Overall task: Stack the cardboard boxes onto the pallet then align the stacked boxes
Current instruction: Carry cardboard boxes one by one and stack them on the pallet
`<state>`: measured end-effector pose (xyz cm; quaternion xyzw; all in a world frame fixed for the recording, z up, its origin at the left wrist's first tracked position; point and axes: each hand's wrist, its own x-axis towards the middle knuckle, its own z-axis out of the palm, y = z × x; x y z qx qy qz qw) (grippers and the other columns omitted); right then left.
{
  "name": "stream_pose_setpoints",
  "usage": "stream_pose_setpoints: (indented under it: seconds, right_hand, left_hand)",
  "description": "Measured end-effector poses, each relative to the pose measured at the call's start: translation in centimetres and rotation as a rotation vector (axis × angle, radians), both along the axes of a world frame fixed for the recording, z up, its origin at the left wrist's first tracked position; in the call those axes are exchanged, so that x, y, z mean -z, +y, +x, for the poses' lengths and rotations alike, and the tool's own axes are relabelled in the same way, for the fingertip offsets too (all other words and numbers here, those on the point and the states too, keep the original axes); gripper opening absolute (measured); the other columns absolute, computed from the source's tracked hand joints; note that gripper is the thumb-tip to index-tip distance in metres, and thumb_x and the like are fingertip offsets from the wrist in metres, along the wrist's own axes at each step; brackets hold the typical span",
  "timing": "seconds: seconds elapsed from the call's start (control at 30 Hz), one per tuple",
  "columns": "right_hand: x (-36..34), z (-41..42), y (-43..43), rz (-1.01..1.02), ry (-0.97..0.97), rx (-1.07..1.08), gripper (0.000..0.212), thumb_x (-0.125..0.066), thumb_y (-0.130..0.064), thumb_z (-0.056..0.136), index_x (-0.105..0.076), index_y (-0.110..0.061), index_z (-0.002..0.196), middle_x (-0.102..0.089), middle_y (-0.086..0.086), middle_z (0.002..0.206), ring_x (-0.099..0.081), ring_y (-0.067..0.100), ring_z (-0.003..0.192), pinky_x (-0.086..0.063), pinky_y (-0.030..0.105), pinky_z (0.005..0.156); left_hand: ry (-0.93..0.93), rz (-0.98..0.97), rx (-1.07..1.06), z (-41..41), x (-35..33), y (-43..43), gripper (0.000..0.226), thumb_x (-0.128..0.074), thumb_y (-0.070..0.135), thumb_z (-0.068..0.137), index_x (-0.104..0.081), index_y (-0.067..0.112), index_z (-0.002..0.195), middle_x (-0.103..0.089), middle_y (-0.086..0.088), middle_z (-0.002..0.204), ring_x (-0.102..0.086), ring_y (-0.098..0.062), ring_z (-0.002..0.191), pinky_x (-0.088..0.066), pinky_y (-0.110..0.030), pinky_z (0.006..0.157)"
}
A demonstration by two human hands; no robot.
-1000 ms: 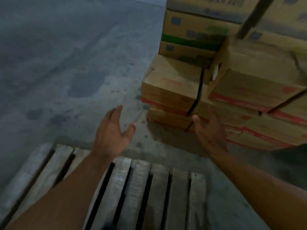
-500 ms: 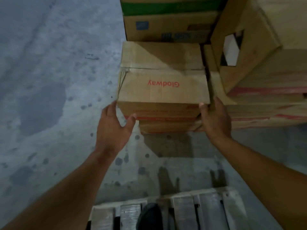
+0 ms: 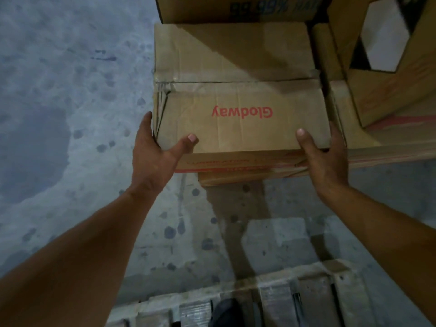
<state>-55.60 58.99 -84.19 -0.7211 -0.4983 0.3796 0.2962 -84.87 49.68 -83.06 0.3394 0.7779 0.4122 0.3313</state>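
Creased brown cardboard fills the upper middle of the frame: a flat, rectangular box (image 3: 238, 109) with a taped seam across its lid and red "Glodway" lettering, upside down to the camera. It lies on a lower box (image 3: 247, 179), whose edge shows beneath it. The left hand (image 3: 153, 159) clasps the near left corner, thumb on the lid and fingers along the side. The right hand (image 3: 323, 166) grips the near right corner likewise. At upper right a carton (image 3: 389, 90) shows a six-sided cut-out. Mottled grey concrete floor (image 3: 59, 114) spreads across the left. Worn wooden pallet (image 3: 271, 298) slats cross the bottom edge, well apart from the box.
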Motion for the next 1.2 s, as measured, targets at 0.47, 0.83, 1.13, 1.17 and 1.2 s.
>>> stream_pose_setpoints:
  seconds: [0.47, 0.83, 1.13, 1.17, 1.2]
  right_hand:
    - [-1.9, 1.0, 1.6, -0.026, 0.302, -0.069, 0.105, -0.089, -0.065, 0.057, -0.042, -0.045, 0.149, -0.058, -0.014, 0.142, -0.06, 0.01, 0.125, -0.052, 0.051, 0.102]
    - [-6.4, 1.5, 0.8, 0.009, 0.235, -0.482, 0.089, -0.077, -0.074, 0.065, -0.048, -0.044, 0.143, -0.062, -0.009, 0.135, -0.062, 0.017, 0.12, -0.055, 0.051, 0.098]
    - [-12.8, -2.8, -8.0, 0.013, 0.238, -0.904, 0.051, -0.076, -0.029, 0.087, -0.058, -0.025, 0.135, -0.064, -0.007, 0.109, -0.062, -0.008, 0.082, -0.051, 0.006, 0.061]
    - [-13.0, -3.4, -9.8, -0.004, 0.259, -0.951, 0.048, -0.075, -0.026, 0.088, -0.058, -0.026, 0.133, -0.065, -0.01, 0.106, -0.063, -0.01, 0.081, -0.05, 0.006, 0.06]
    - [-12.9, -3.9, -11.7, -0.02, 0.263, -1.002, 0.045, -0.075, -0.027, 0.088, -0.06, -0.029, 0.13, -0.066, -0.014, 0.104, -0.065, -0.01, 0.084, -0.051, 0.009, 0.064]
  left_hand:
    - [-0.43, 0.123, -0.158, 2.4, -2.4, -1.0, 0.058, -0.075, 0.013, 0.086, -0.05, 0.032, 0.135, -0.067, 0.007, 0.12, -0.072, -0.014, 0.099, -0.06, -0.031, 0.061]
    - [-0.291, 0.191, -0.443, 7.4, -7.7, -10.2, 0.066, -0.078, 0.024, 0.084, -0.046, 0.036, 0.141, -0.063, 0.006, 0.127, -0.068, -0.021, 0.107, -0.063, -0.041, 0.075]
    - [-0.241, 0.249, -0.901, 12.8, -10.4, -26.9, 0.095, -0.087, 0.053, 0.067, -0.037, 0.045, 0.148, -0.055, 0.006, 0.142, -0.06, -0.024, 0.122, -0.054, -0.058, 0.093]
    - [-0.247, 0.25, -0.939, 13.5, -10.5, -29.2, 0.098, -0.088, 0.056, 0.065, -0.036, 0.046, 0.148, -0.053, 0.005, 0.144, -0.06, -0.026, 0.122, -0.054, -0.058, 0.093]
    - [-0.25, 0.253, -0.974, 14.3, -10.5, -31.7, 0.099, -0.088, 0.057, 0.064, -0.036, 0.047, 0.147, -0.054, 0.003, 0.144, -0.06, -0.027, 0.122, -0.054, -0.058, 0.093]
